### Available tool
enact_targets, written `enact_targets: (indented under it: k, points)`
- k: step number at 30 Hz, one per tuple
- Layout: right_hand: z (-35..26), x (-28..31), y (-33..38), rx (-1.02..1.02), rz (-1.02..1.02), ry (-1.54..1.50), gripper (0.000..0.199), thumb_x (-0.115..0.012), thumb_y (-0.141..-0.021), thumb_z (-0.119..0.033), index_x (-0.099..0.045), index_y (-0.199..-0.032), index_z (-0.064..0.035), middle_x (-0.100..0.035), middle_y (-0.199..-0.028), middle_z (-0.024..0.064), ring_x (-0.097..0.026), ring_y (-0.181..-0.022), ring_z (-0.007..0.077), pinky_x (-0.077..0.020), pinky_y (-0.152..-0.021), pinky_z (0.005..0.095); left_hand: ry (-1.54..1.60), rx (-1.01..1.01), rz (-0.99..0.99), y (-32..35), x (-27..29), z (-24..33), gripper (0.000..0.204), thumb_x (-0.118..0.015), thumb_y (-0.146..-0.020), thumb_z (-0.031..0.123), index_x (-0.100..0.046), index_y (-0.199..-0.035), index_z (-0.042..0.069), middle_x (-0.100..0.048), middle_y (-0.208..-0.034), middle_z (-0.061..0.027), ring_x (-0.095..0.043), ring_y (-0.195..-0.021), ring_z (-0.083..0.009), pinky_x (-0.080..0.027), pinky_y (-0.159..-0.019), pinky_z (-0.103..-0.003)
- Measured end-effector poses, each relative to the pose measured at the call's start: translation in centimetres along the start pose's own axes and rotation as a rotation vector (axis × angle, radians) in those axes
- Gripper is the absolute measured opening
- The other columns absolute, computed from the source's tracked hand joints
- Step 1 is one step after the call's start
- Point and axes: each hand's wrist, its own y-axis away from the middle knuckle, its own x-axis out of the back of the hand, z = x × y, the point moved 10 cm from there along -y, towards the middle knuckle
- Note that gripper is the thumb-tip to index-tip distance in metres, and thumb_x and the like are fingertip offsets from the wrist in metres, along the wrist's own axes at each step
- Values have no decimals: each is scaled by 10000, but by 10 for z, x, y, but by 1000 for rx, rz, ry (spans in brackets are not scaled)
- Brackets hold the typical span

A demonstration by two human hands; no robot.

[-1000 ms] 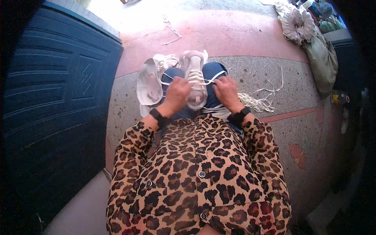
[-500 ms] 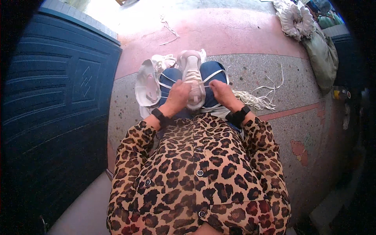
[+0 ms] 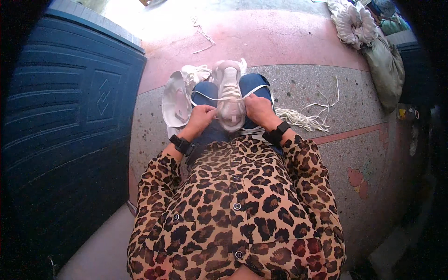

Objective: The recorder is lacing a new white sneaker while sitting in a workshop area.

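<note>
A pale pinkish-white sneaker [image 3: 230,100] rests between my knees with its heel end toward me, laced partway up. A loose white shoelace [image 3: 205,98] loops out to both sides of it over my jeans. My right hand [image 3: 259,111] is closed at the shoe's right side, its fingertips pinching the lace where it leaves the eyelets. At the left side of the collar is my left hand [image 3: 201,118], fingers pinched together; what they hold is too small to make out. Another white shoe [image 3: 176,102] lies to the left of my leg.
A bundle of white laces [image 3: 303,119] lies on the speckled floor to the right. More white shoe parts [image 3: 195,73] sit beyond my left knee. A blue panelled door [image 3: 70,102] stands at the left. A stuffed sack [image 3: 385,70] leans at the far right.
My left hand has come down and left, off the shoe's top to its side. My right hand has shifted slightly left, against the shoe.
</note>
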Motion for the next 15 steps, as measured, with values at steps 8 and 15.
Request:
enact_targets:
  k: [8,15]
  points:
    - [-28,1,-8,188,83,190,79,-577,-838,-107,-643,-863,-71,-643,-854,123,-678,-789,312,-521,-662,425,-420,-391,338,-7,10,41,293,-529,-923,212,-691,-800,2,-676,-828,-231,-655,-820,-434,-515,-753,-522]
    - [-16,22,1,95,252,210,151,-627,-868,-240,-659,-892,-94,-633,-898,77,-613,-925,262,-450,-788,408,-481,-492,273,-10,7,52,273,-512,-927,213,-669,-853,1,-667,-875,-247,-652,-862,-429,-525,-744,-521]
